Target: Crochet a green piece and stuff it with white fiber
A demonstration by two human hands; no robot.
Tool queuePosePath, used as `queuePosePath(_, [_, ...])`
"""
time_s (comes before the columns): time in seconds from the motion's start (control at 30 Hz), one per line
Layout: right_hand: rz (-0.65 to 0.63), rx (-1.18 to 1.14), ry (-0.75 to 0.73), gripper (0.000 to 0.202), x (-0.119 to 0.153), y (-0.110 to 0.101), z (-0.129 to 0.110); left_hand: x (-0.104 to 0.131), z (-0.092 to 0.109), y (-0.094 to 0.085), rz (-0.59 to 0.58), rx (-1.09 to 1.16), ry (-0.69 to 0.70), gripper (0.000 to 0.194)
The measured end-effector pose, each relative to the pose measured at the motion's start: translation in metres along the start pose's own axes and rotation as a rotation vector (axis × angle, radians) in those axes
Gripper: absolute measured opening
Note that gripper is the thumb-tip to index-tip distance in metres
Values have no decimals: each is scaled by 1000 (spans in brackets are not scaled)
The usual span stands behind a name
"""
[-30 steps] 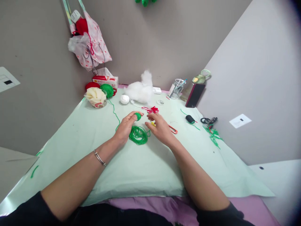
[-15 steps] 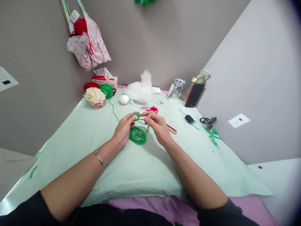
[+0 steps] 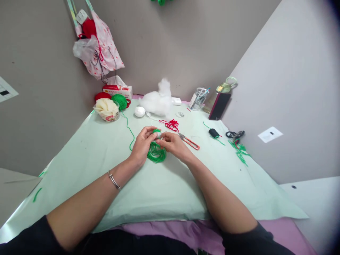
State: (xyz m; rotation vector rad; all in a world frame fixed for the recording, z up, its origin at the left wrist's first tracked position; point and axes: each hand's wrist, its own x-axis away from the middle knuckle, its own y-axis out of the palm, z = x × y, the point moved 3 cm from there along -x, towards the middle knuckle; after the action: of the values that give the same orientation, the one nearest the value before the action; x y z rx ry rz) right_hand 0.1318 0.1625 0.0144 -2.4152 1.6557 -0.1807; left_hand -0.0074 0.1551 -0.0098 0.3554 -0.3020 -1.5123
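Between my two hands is a small green-and-white crocheted piece (image 3: 157, 132), partly covered by fingers. My left hand (image 3: 140, 145) is closed round its left side, the thumb pressed against it. From the right, the fingers of my right hand (image 3: 174, 144) pinch the piece at its lower edge. Whether a hook or needle is among those fingers cannot be seen. A loose coil of green yarn (image 3: 156, 154) lies on the table just below the hands. Orange-handled thread snips (image 3: 190, 142) rest to the right of my right hand.
Behind the hands are red yarn (image 3: 172, 124), a white yarn ball (image 3: 139, 112) and fluffy white stuffing (image 3: 158, 101). A bowl (image 3: 107, 112) and green yarn ball (image 3: 119, 102) stand at left. A phone (image 3: 220, 106), a pen jar (image 3: 199, 99) and black yarn (image 3: 214, 133) are at right.
My right hand has come in against the crocheted piece, and the yarn strand stretched between the hands no longer shows. The piece has turned, showing more white. The snips are now fully uncovered.
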Motion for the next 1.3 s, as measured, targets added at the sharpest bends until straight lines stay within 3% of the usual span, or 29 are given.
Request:
queuePosePath(0.3, [-13,31,-19,48,-3,-7,0,-4,-4,-4,-53,-107,55,23])
queuePosePath(0.53, [108,94,-26,54,-6,-9,-1,-2,-4,-4,-140,-171,60,27])
queuePosePath(0.7, [113,149,-54,46,-6,-12,0,-4,-3,-5,-167,-174,48,29])
queuePosePath(0.93, [18,205,-111,31,1,-6,-9,-11,-2,-9,-96,-190,64,22])
queuePosePath(1.13, [88,256,-131,28,-1,2,-6,-12,-1,-11,-48,-173,64,16])
queuePosePath(1.3, [159,254,-100,38,-6,-2,2,-9,0,-8,-106,-117,9,20])
